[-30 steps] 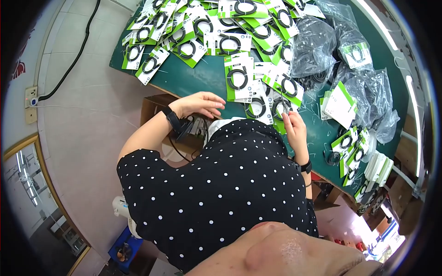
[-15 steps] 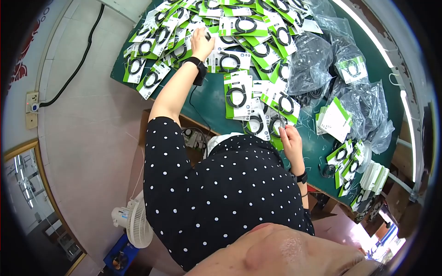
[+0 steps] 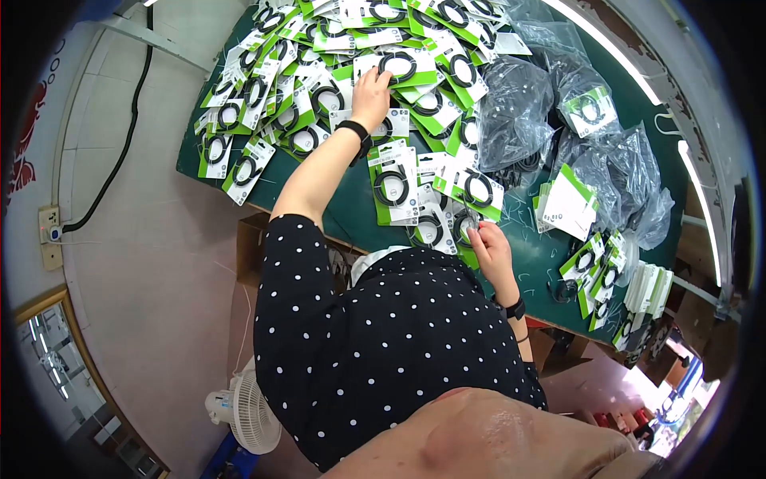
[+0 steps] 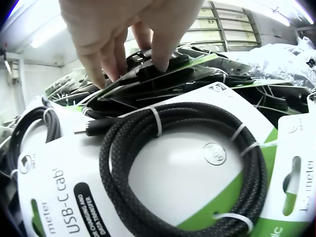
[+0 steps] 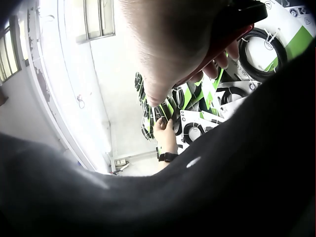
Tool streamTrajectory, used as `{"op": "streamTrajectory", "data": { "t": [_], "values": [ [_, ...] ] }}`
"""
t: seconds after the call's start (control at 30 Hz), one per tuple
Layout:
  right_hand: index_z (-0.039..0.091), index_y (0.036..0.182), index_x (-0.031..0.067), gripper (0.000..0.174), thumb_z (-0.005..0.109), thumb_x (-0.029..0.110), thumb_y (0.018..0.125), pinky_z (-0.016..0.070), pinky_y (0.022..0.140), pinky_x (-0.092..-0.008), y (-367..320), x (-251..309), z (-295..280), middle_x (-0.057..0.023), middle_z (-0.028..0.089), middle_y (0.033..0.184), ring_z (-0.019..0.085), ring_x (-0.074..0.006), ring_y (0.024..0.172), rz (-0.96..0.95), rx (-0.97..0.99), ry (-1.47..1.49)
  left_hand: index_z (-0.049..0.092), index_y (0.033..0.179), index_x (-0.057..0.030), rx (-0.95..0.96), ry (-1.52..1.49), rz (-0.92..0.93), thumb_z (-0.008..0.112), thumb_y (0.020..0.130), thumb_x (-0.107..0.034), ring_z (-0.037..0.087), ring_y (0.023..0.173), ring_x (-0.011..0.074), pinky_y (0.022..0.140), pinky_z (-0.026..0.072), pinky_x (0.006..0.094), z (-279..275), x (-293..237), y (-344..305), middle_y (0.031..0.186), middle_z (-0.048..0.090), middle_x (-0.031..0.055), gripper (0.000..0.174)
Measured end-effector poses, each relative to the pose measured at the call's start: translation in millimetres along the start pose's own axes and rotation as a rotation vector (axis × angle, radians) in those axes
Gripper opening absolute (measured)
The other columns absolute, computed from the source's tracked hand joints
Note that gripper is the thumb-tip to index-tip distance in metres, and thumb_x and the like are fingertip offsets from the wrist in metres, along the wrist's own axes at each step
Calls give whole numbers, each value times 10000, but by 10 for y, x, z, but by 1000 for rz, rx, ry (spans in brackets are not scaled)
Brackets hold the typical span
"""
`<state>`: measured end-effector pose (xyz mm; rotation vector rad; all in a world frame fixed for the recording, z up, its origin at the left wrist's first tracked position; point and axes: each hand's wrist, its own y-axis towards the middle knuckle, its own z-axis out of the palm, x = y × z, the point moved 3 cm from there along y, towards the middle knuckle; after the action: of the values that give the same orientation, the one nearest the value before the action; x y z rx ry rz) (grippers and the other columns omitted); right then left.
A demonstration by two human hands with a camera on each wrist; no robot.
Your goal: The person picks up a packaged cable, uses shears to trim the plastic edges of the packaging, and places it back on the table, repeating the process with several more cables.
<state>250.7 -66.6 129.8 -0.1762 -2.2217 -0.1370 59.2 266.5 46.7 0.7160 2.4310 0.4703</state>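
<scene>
My left hand (image 3: 372,97) reaches into the pile of carded cables. In the left wrist view its thumb and fingers pinch the edge of a carded cable (image 3: 415,78), a coiled black cable tied to a white and green card. Just below that hand lies another carded USB-C cable (image 4: 182,168), facing up. Near the front edge, my right hand (image 3: 492,251) grips a hand tool (image 5: 224,48) with a red and black handle; I cannot tell its exact kind. The tool's thin metal end shows past the fingertips, over a few overlapping carded cables (image 3: 392,188).
Clear plastic bags (image 3: 515,112) of dark items lie right of the pile on the green table (image 3: 531,275). Blank-looking white and green cards (image 3: 570,203), more carded cables (image 3: 586,259) and stacked cards (image 3: 648,289) stand at the right. A white fan (image 3: 254,411) is on the left.
My left hand has gone from the table's front edge up into the pile, then shifted to the right onto another carded cable. My right hand stays near the front edge with the tool.
</scene>
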Motion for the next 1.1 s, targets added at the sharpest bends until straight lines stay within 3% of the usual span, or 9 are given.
{"op": "streamTrajectory", "data": {
  "t": [0.17, 0.27, 0.4, 0.57, 0.73, 0.83, 0.97, 1.07, 1.1],
  "values": [
    [554, 666, -4, 317, 638, 232, 861, 454, 703, -368, 12, -73, -3, -166, 595, 860, 576, -331, 826, 9, 5, -7, 579, 1079, -93, 71, -123, 21, 618, 733, 5, 520, 1096, 358, 931, 427, 420, -377, -288, -408, 1221, 537, 176, 362],
    [560, 672, -3, 316, 639, 239, 861, 454, 712, -368, 17, -111, 21, -167, 592, 858, 570, -335, 835, 25, 5, 4, 601, 1038, -82, 75, -185, 274, 583, 735, 48, 521, 1116, 336, 952, 420, 410, -517, -433, -669, 1225, 554, 132, 331],
    [602, 738, 0, 271, 629, 234, 873, 466, 656, -328, 74, -185, 5, -125, 615, 863, 599, -257, 746, -48, -5, 0, 620, 997, -75, 119, -322, 296, 572, 737, 60, 528, 1130, 319, 970, 410, 412, -664, -666, -814, 1228, 566, 101, 297],
    [651, 883, -4, 170, 631, 165, 873, 438, 515, -201, 235, -177, -143, -31, 625, 817, 540, -63, 560, 621, -102, 985, 614, 995, -84, 164, -391, 399, 572, 748, 35, 523, 1153, 285, 982, 401, 427, -967, -1232, -854, 1222, 570, 96, 277],
    [543, 691, 58, 197, 637, 118, 853, 413, 514, -196, 255, -59, -255, -61, 608, 772, 565, -98, 625, 699, -68, 1100, 622, 1004, -90, 274, -375, 617, 571, 739, 38, 521, 1157, 277, 991, 393, 442, -1132, -1663, -948, 1226, 568, 95, 298],
    [505, 654, 89, 237, 680, 109, 812, 379, 483, -191, 180, -119, -207, -23, 558, 652, 506, -77, 521, 647, 86, 1078, 626, 1009, -94, 297, -401, 649, 577, 736, 18, 523, 1149, 284, 998, 386, 445, -1131, -1783, -1045, 1216, 570, 108, 299],
    [485, 658, 119, 273, 732, 122, 774, 426, 481, -189, 96, -123, -189, 3, 573, 691, 526, -57, 535, 641, 18, 1159, 624, 1019, -60, 130, -579, 280, 592, 799, -37, 525, 1151, 248, 961, 429, 403, -1189, -1819, -1121, 1199, 579, 121, 224],
    [497, 659, 108, 264, 735, 127, 773, 419, 473, -188, 73, -130, -210, 7, 569, 675, 522, -60, 527, 609, 28, 1125, 620, 1025, -29, 212, -1186, -687, 621, 858, -113, 587, 1052, 191, 862, 497, 321, -1133, -1795, -1231, 1143, 610, 111, 187],
    [504, 660, 102, 260, 737, 130, 773, 415, 468, -188, 53, -117, -212, 9, 566, 667, 521, -61, 522, 595, 39, 1108, 620, 1025, -29, 217, -1182, -689, 621, 858, -113, 587, 1052, 191, 862, 497, 321, -1136, -1794, -1222, 1143, 610, 111, 187]
  ]
}}
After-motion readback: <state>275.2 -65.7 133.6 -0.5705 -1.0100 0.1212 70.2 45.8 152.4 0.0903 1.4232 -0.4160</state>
